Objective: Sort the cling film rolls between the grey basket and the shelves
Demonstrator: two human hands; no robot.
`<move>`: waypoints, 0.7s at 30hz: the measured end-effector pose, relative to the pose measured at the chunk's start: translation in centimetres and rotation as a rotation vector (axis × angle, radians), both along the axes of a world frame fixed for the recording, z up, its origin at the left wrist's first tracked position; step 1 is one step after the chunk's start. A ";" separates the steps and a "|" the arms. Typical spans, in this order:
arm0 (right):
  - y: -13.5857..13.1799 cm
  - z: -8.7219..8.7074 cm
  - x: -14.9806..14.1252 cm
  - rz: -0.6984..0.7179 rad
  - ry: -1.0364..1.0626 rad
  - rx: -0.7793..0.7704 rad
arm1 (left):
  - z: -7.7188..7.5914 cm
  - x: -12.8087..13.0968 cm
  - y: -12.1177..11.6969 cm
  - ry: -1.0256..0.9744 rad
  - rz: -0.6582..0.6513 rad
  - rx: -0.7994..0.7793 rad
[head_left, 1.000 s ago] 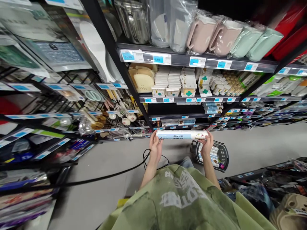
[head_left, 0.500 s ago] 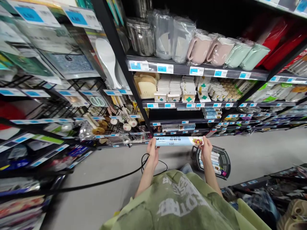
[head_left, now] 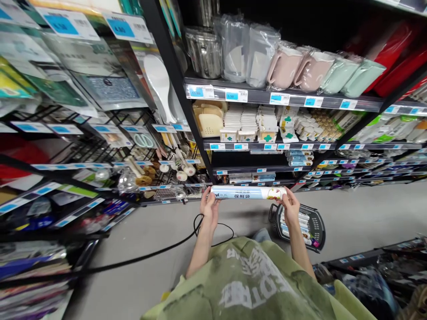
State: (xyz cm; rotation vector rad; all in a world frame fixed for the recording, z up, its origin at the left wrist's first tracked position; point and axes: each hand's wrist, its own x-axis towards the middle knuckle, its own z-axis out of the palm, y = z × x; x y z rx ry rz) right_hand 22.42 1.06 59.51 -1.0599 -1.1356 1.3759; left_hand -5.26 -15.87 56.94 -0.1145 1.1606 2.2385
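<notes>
Between my two hands is a long roll of plastic food bags (head_left: 248, 193), blue and white, with a fruit picture near its right end. It lies level, held out in front of the shelves. My left hand (head_left: 209, 206) is closed around the roll's left end. At the other end, my right hand (head_left: 290, 204) grips it with thumb and fingers. Below and right of my right hand, a dark shopping basket (head_left: 316, 226) sits on the floor with several similar rolls (head_left: 300, 222) inside.
Shelves ahead carry pink mugs (head_left: 283, 66), clear pitchers (head_left: 258, 55), small white boxes (head_left: 235, 122) and stacked blue rolls (head_left: 300, 158). Kitchen tools hang on the left rack, including a white rice paddle (head_left: 159, 84). A black cable (head_left: 150, 252) crosses the left side.
The roll has turned about its length, so the printed "100" no longer shows and other lettering faces me. My view has shifted slightly to the left.
</notes>
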 end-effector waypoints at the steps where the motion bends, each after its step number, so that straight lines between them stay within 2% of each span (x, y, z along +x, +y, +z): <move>1: 0.0 0.2 0.1 0.034 0.003 0.019 | 0.0 -0.2 -0.1 0.024 -0.001 0.015; 5: -0.1 0.7 0.5 0.164 0.017 0.072 | 0.2 -0.5 -0.5 0.135 -0.012 0.092; 9: -0.3 0.8 0.6 0.231 0.051 0.102 | 0.2 -0.9 -0.8 0.201 -0.057 0.166; 16: -0.3 0.8 0.5 0.262 0.042 0.109 | -1.0 -1.4 -1.1 0.245 -0.093 0.170; 21: -0.4 0.6 0.5 0.271 0.052 0.103 | -1.0 -1.4 -1.3 0.231 -0.104 0.165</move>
